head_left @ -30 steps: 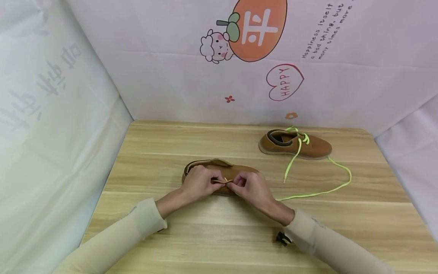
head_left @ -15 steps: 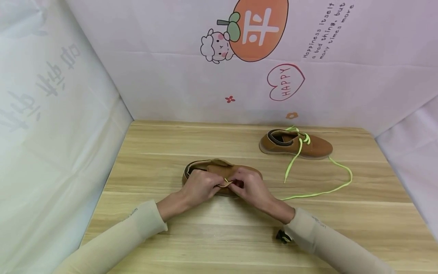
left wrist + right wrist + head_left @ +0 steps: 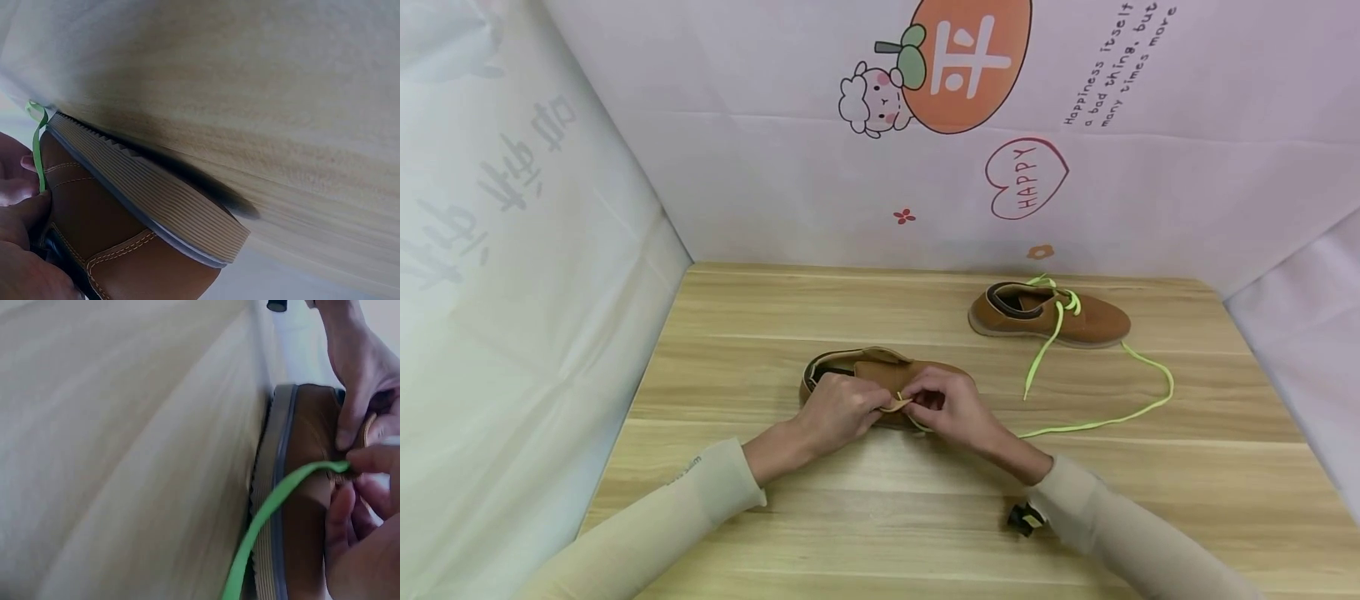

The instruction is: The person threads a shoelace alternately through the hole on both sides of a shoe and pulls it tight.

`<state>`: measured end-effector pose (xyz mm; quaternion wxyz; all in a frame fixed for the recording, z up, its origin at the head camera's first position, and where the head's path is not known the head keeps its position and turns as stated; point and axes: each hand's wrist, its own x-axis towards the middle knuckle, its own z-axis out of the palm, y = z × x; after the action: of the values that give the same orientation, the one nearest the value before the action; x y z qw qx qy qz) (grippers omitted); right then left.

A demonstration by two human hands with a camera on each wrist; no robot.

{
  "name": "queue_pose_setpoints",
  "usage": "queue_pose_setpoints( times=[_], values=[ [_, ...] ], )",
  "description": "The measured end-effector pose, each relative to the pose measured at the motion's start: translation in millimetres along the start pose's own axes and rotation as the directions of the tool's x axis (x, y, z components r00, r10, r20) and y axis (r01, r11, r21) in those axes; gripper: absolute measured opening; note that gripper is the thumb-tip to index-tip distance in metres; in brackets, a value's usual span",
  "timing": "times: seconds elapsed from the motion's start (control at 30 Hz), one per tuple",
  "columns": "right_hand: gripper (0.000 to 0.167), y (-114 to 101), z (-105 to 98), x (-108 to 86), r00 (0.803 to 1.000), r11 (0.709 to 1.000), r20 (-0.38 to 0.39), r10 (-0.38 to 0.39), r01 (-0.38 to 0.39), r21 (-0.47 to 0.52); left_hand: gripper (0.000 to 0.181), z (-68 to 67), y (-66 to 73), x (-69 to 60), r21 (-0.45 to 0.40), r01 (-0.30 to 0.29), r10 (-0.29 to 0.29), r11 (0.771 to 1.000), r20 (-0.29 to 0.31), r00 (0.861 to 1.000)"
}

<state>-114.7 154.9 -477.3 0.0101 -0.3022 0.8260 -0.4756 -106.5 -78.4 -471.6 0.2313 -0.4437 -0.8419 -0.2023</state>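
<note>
A brown shoe [image 3: 880, 375] lies in front of me, toe to the right. My left hand [image 3: 842, 408] pinches the near eyelet flap of that shoe between thumb and fingers. Close beside it, my right hand [image 3: 951, 408] pinches a yellow-green shoelace at the same flap. In the right wrist view the shoelace [image 3: 275, 500] runs to an eyelet, with my right fingertips right there. A short bit of lace sticks up above the flap in the head view. From the left wrist, the shoe's ribbed sole [image 3: 150, 187] shows along the table. My fingers partly cover the eyelets.
A second brown shoe [image 3: 1097, 321] stands at the back right, laced in yellow-green, one lace end hanging forward. The long lace [image 3: 1157, 400] curves over the wooden table [image 3: 737, 317] near it. A small black object [image 3: 1024, 518] shows beside my right cuff. White printed cloth walls surround the table.
My right fingers have shifted slightly at the flap, and a loop of lace now shows below them. My left hand has tilted the flap a little and keeps hold of it.
</note>
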Motion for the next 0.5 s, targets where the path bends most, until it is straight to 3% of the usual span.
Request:
queue_pose_setpoints(
  times=[0.27,0.37,0.5],
  values=[
    [0.007,-5,-10,6.0,0.983,0.987,0.105,0.149,-0.154,0.039,0.012,-0.1,0.5,1.1,-0.011,0.004,-0.004,1.000,-0.010,1.000],
    [0.006,-5,-12,8.4,0.965,0.969,0.132,0.228,-0.238,0.064,0.010,-0.3,0.9,2.2,-0.017,0.009,-0.009,1.000,-0.002,1.000],
    [0.009,-8,-13,11.5,0.925,0.924,0.160,0.345,-0.365,0.116,0.009,-1.3,0.9,1.8,-0.017,0.019,-0.019,1.000,0.021,1.000]
  ],
)
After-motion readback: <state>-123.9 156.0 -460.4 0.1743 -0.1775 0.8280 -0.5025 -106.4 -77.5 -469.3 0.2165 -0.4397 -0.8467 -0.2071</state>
